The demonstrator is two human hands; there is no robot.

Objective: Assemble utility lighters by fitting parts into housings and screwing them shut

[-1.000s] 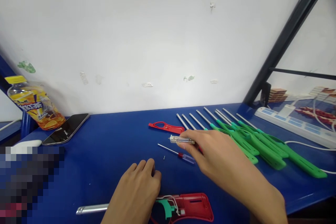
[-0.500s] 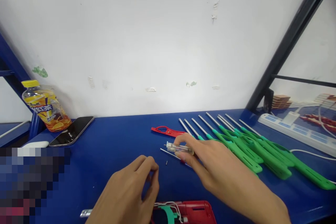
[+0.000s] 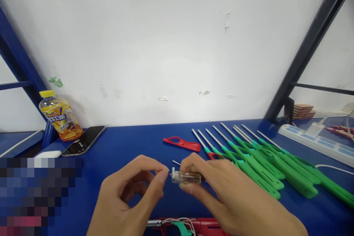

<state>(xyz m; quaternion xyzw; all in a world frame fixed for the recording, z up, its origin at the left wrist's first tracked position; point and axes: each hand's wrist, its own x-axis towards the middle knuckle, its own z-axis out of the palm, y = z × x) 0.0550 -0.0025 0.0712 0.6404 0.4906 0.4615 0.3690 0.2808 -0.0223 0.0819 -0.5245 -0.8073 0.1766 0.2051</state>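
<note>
Between the fingers of my right hand (image 3: 204, 177) is a small clear lighter fuel tank (image 3: 186, 177), lying roughly level with its pale valve end to the left. My left hand (image 3: 135, 188) is closed in a pinch, its thumb and fingertip just beside the valve; anything held there is too small to make out. Below the hands, at the bottom edge, lies an opened red lighter casing (image 3: 206, 225) with a teal part (image 3: 182, 228), white wire and a metal barrel. A red casing half (image 3: 184, 143) lies behind. A thin metal rod (image 3: 176, 162) is mostly hidden by my right hand.
Several green long-barrelled lighters (image 3: 268, 162) lie in a row at right, beside a white power strip (image 3: 318, 140). At left are a phone (image 3: 84, 141) and a yellow-capped drink bottle (image 3: 61, 116). A white wall (image 3: 171, 44) rises behind the blue table (image 3: 129, 140).
My left hand has risen and moved to the fuel tank's valve end. My right hand has lowered the tank slightly, keeping hold of it. The view has shifted a little.
</note>
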